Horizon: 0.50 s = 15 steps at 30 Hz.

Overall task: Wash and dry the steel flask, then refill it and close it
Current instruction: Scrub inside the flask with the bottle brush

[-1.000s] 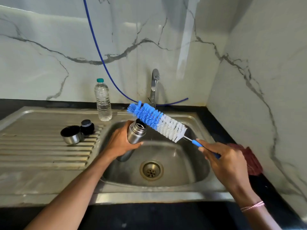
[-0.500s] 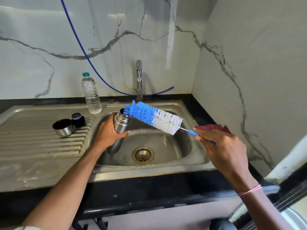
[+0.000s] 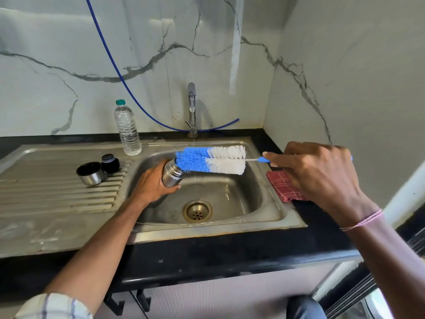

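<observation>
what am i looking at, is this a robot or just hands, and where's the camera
No robot: these are a person's bare hands, filmed by one wide camera worn on the head, looking down at a sink. The left hand grips a tilted steel flask over the basin. The right hand holds a bottle brush by its handle, its blue tip at the flask's mouth. On the drainboard sit a steel cup and a black stopper; a water bottle stands behind, a red cloth lies right of the sink.

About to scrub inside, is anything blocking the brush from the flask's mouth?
Nothing visible. The steel flask in the left hand is uncapped, and the bottle brush in the right hand sits at its mouth.
</observation>
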Each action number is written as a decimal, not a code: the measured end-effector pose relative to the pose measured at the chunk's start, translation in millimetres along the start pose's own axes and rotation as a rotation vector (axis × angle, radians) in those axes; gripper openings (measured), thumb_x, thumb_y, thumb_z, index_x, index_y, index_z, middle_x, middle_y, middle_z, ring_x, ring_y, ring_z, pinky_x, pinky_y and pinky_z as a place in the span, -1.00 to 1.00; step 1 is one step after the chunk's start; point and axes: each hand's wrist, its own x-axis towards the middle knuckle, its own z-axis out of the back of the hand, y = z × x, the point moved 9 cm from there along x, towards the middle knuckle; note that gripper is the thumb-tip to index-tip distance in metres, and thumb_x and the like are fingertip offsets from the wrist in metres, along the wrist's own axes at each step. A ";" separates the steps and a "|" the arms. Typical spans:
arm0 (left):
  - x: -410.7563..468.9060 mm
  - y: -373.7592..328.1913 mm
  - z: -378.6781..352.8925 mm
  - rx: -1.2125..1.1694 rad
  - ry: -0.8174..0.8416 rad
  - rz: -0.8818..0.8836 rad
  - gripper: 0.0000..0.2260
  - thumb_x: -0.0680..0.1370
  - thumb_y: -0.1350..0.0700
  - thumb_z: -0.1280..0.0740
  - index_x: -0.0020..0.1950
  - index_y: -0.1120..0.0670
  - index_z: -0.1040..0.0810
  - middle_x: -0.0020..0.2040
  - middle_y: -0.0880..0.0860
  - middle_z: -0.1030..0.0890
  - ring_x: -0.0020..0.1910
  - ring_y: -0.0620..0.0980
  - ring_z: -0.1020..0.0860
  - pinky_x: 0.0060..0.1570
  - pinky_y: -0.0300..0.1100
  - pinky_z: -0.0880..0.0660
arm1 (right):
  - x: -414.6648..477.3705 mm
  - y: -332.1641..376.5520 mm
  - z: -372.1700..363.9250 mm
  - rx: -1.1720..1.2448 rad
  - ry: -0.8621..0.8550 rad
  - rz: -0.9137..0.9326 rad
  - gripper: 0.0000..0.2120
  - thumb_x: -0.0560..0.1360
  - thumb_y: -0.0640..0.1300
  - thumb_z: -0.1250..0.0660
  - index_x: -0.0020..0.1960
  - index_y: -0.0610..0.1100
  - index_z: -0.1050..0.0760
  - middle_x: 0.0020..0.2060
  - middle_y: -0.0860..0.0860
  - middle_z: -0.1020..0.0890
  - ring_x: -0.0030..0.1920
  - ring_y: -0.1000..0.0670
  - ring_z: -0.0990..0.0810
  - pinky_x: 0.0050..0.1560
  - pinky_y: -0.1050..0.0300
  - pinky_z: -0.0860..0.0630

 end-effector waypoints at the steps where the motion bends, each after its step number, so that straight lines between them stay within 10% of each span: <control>1: -0.4 -0.7 0.0 0.001 0.001 -0.002 -0.14 0.28 -0.04 -0.68 0.49 -0.06 -0.34 0.30 0.07 -0.63 0.18 0.11 -0.63 0.17 0.10 -0.59 | 2.8 1.0 2.6 -0.011 -0.011 0.028 -0.68 0.43 -0.20 -0.61 0.10 0.11 -0.73 -0.36 0.04 -0.54 -0.47 -0.15 -0.50 -0.44 0.23 -0.17; 15: 0.4 -2.4 -7.0 0.009 0.048 -0.072 -0.23 0.28 -0.02 -0.67 0.41 -0.03 -0.43 0.22 0.04 -0.67 0.08 0.07 -0.66 0.05 0.02 -0.61 | 61.8 4.9 9.9 -0.156 0.135 0.283 -0.73 0.65 -0.01 -0.25 0.18 0.25 -0.68 -0.33 0.11 -0.57 -0.46 -0.12 -0.43 -0.43 0.19 -0.12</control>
